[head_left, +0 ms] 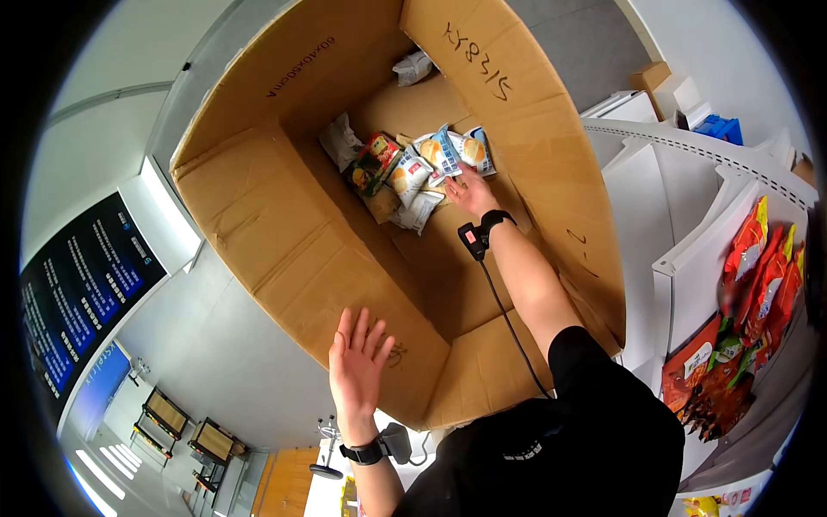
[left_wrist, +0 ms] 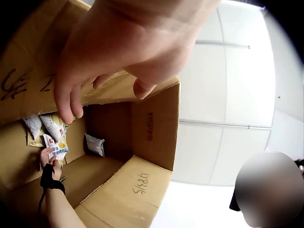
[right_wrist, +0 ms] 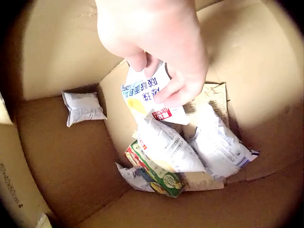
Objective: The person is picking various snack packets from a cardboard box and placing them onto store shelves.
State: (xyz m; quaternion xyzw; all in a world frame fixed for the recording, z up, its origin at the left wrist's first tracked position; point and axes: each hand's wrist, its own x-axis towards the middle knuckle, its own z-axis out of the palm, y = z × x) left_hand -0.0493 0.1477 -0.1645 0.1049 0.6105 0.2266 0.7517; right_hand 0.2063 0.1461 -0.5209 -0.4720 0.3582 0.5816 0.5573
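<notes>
Deep inside a large cardboard box (head_left: pixel 314 250), my right hand (head_left: pixel 474 191) pinches a white bread packet (right_wrist: pixel 142 92) with blue lettering and a yellow picture. Its thumb and fingers are on the packet's upper end in the right wrist view. Beneath and beside it lie more white packets (right_wrist: pixel 168 147) and a green-and-red package (right_wrist: pixel 159 173). A pale packet (right_wrist: pixel 84 107) sits apart on the box floor. My left hand (head_left: pixel 355 366) is held over the box's near-left flap, fingers spread and holding nothing.
Tall raised flaps (head_left: pixel 517 95) surround the box opening. White shelving (head_left: pixel 680 198) stands close on the right, with red snack bags (head_left: pixel 758 276) on it. A cable (head_left: pixel 504 314) runs from the right wrist camera along the forearm. Another person (left_wrist: pixel 268 190) shows at the left wrist view's edge.
</notes>
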